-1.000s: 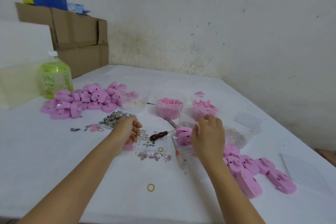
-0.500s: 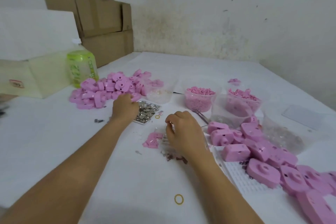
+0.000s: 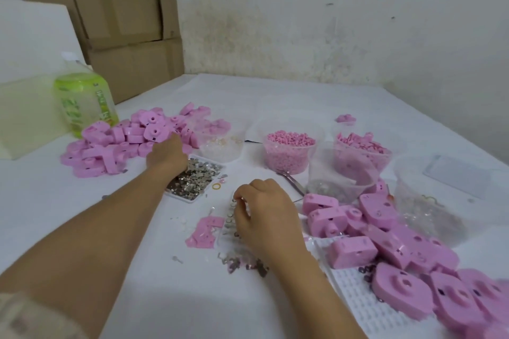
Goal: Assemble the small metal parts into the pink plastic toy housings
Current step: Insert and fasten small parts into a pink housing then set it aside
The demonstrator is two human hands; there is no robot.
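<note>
Touching the near edge of the pile of pink housings [image 3: 110, 143]: left hand [image 3: 167, 153]; its fingers are hidden behind the knuckles, so can't tell if it grips anything; just under its wrist, a white tray of shiny stamped metal parts [image 3: 195, 179]; yellow rubber ring [image 3: 216, 186] just right of that tray. Right hand [image 3: 264, 215]: fingers curled, tips down on a row of small metal parts [image 3: 230, 217]; pinch or bare touch, can't tell. Left of it, a flat pink plate [image 3: 205, 231]; at its wrist, loose metal bits [image 3: 245, 264]; right of it, blocky matte pink housings [image 3: 355, 250] heaped over a white perforated grid [image 3: 355, 303]. Beyond it: tweezers [image 3: 292, 181]; clear tubs of pink pellets [image 3: 289, 151]; all on the white table [image 3: 192, 311].
</note>
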